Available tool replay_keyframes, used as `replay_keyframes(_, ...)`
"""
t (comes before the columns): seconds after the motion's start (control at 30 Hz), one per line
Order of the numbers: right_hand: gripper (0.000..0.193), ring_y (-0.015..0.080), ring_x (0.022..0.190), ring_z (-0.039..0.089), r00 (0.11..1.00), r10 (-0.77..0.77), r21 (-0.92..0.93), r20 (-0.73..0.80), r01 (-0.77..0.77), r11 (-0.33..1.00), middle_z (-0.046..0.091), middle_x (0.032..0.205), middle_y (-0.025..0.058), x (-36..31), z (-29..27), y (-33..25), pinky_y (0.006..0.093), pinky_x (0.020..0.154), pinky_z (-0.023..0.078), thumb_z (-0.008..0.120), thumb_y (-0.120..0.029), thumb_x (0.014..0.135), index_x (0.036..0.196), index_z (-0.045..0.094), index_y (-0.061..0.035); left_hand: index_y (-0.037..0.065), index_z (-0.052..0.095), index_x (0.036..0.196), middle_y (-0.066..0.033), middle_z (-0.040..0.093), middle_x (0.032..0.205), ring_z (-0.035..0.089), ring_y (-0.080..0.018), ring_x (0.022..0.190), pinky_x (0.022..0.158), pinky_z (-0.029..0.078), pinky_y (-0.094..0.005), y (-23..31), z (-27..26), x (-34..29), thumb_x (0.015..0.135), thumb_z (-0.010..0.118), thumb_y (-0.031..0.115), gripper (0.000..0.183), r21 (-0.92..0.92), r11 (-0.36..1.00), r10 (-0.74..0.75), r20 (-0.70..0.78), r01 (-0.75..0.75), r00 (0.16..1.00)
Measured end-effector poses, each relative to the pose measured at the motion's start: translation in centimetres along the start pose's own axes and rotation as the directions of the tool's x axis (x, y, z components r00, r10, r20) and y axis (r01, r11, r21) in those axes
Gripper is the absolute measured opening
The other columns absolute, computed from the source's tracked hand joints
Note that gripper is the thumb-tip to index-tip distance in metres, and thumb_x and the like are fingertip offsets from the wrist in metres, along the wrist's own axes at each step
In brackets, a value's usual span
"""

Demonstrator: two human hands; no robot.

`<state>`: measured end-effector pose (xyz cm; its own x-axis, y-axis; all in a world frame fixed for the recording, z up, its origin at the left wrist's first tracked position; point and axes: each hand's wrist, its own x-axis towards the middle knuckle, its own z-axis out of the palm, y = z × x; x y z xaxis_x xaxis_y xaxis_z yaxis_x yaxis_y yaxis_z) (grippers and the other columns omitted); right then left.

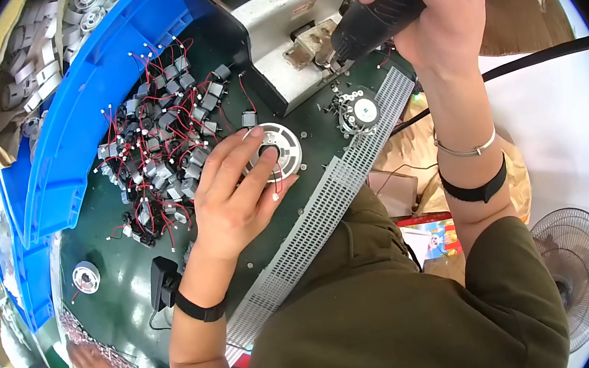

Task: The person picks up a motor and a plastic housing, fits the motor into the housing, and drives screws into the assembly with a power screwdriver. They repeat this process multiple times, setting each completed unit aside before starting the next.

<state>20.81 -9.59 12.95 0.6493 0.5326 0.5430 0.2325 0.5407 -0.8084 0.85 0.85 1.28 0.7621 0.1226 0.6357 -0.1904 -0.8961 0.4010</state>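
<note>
My left hand (230,195) rests on the green tabletop with its fingers closed over a round white plastic housing (289,144). A dark round piece shows at the housing's centre, and a short red wire with a white plug hangs from its near side. My right hand (444,18) is wrapped round a black power screwdriver (381,21). The screwdriver's tip points down at the front of a metal screw feeder (266,31); whether a screw is on it is too small to tell. One small grey motor (249,119) with red wires lies just beyond the housing.
A heap of wired motors (158,130) lies left of my hand. Blue bins (97,75) and a bag of white parts (33,61) stand behind it. Loose screws surround a round magnet-like part (365,112). Perforated strip (338,186) lines the near edge. Another person's hand (97,366) is lower left.
</note>
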Motion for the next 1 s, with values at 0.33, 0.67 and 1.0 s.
replay_keyframes(0.33, 0.041, 0.0169, 0.054, 0.054, 0.998, 0.023, 0.006, -0.05, -0.023, 1.0, 0.056, 0.066, 0.0081, -0.2, -0.1, 0.9, 0.0282, 0.054, 0.047, 0.064, -0.005, 0.079, 0.115, 0.045, 0.0042, 0.002, 0.066, 0.091, -0.0133, 0.062, 0.11, 0.06, -0.0311, 0.095, 0.079, 0.054, -0.0375, -0.1, 0.1, -0.1, 0.058, 0.081, 0.013, 0.038, 0.021, 1.0, 0.008, -0.027, -0.007, 1.0)
replay_keyframes(0.67, 0.045, 0.0176, 0.055, 0.056, 0.998, -0.015, 0.009, -0.057, 0.016, 1.0, 0.057, 0.067, 0.0083, -0.6, -0.2, 1.1, 0.0285, 0.053, 0.048, 0.064, -0.006, 0.08, 0.117, 0.043, 0.0058, 0.002, 0.066, 0.092, -0.0132, 0.062, 0.11, 0.061, -0.0312, 0.095, 0.078, 0.054, -0.0371, -0.2, 0.2, -0.3, 0.059, 0.081, 0.014, 0.038, 0.014, 1.0, -0.001, -0.04, 0.001, 0.999)
replay_keyframes(1.0, 0.048, 0.0169, 0.055, 0.056, 0.96, -0.271, 0.881, 0.076, 0.063, 0.469, 0.056, 0.067, 0.0085, 0.5, -0.2, 4.1, 0.0276, 0.053, 0.048, 0.066, -0.007, 0.079, 0.118, 0.042, 0.0072, 0.002, 0.066, 0.092, -0.0126, 0.062, 0.111, 0.061, -0.0313, 0.096, 0.079, 0.053, -0.037, -0.1, 0.4, -0.1, 0.059, 0.081, 0.014, 0.038, 0.002, 1.0, -0.002, -0.047, 0.002, 0.999)
